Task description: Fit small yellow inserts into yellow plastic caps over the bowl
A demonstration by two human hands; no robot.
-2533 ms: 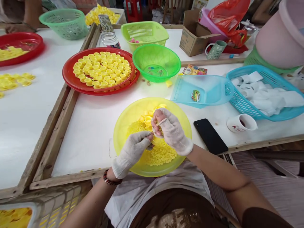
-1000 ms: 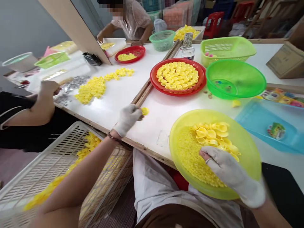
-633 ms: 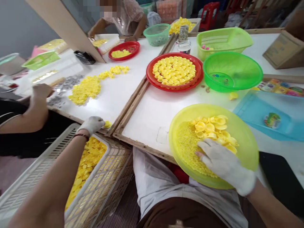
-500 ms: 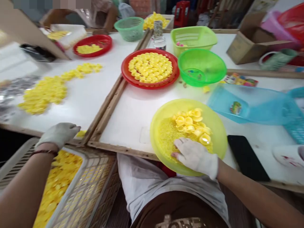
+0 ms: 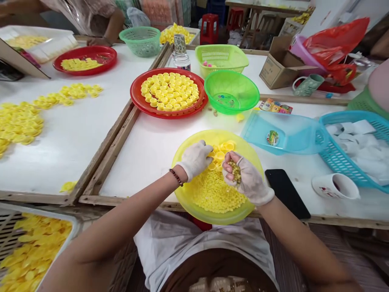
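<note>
A yellow basin [image 5: 182, 190] at the table edge holds small yellow pellets [image 5: 217, 194] and, toward its back, several small yellow cups [image 5: 219, 155]. Over the left side of the basin, my left hand [image 5: 196, 159] in a white glove has its fingers curled against the cups; whether it grips one is hard to see. My right hand [image 5: 244, 178], gloved with bare fingertips, is cupped around a handful of pellets [image 5: 235, 171] above the basin's right side. Behind stands a red tray [image 5: 135, 97] covered with upright yellow cups [image 5: 170, 91].
A green bowl [image 5: 231, 91], a blue tray [image 5: 285, 134], a black phone [image 5: 287, 192] and a white mug [image 5: 334, 186] surround the basin. Left of the wooden strip [image 5: 112, 142] lie yellow pieces [image 5: 21, 121]. Another person's arm [image 5: 114, 28] is at the back left.
My left hand has moved right, from the near left table edge to the cups in the basin. My right hand has risen from the pellets with a handful. The view has shifted right.
</note>
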